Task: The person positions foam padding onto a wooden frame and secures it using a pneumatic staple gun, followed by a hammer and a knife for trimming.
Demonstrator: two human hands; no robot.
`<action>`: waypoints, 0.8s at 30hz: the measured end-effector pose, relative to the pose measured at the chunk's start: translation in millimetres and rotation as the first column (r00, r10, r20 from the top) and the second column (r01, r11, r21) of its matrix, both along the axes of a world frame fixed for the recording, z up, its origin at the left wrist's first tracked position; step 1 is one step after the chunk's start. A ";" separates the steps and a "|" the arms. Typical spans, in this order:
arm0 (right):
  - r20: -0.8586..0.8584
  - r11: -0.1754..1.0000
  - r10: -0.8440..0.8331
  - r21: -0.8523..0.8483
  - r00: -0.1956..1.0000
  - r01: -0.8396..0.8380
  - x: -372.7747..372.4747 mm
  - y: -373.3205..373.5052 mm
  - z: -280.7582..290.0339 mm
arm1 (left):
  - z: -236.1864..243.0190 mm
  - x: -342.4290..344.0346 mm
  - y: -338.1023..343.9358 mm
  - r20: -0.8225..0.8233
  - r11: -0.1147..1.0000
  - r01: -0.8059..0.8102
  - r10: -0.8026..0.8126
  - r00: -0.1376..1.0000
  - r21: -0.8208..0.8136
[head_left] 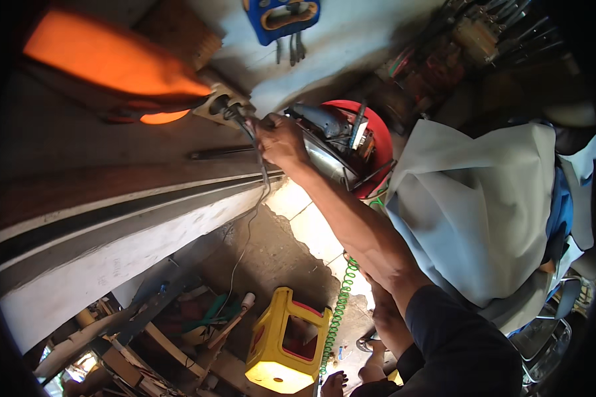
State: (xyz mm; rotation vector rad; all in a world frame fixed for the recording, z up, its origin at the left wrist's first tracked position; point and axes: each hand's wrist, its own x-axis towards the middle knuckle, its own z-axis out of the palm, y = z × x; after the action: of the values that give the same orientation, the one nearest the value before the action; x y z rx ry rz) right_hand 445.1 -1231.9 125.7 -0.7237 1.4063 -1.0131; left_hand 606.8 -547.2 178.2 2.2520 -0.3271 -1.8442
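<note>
My right hand [281, 140] reaches up and to the left, its fingers closed round a dark electric cord [265, 177] close behind its plug. The black plug [232, 111] is at a pale socket block [212, 106]; whether it is fully pushed in I cannot make out. From the hand the cord hangs down in a thin line toward the floor. My left forearm [389, 321] shows below the right one, and its hand is hidden behind the right forearm. Just beside my right hand stands a red bucket [383, 135] filled with tools, among them a grey-blue power tool [318, 119].
A long orange object [106, 56] hangs at the upper left, a blue handsaw handle [281, 23] above. A yellow stool [271, 337] and green coiled hose [341, 298] are below. Grey sheeting [477, 212] drapes at right; wood scraps [172, 347] lie lower left.
</note>
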 end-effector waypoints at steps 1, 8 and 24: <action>0.028 1.000 -0.002 -0.013 1.000 0.002 5.1 3.3 -5.8 | 2.7 3.0 -0.4 0.002 1.000 -0.002 0.002 1.000 -0.001; -0.626 0.975 0.053 -0.135 0.778 -0.175 -38.0 76.4 -173.2 | 12.2 -0.2 -11.1 0.067 1.000 0.001 -0.003 0.998 0.025; -0.590 0.925 0.345 0.346 0.730 -0.157 -120.6 45.5 25.1 | 29.8 -26.1 -21.9 0.011 1.000 -0.030 0.030 0.999 -0.003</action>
State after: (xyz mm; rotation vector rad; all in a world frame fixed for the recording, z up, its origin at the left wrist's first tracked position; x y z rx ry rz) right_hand 324.5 -1186.4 150.7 -1.0821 1.9246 -0.3248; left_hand 580.7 -569.0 208.0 2.2534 -0.2957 -1.8162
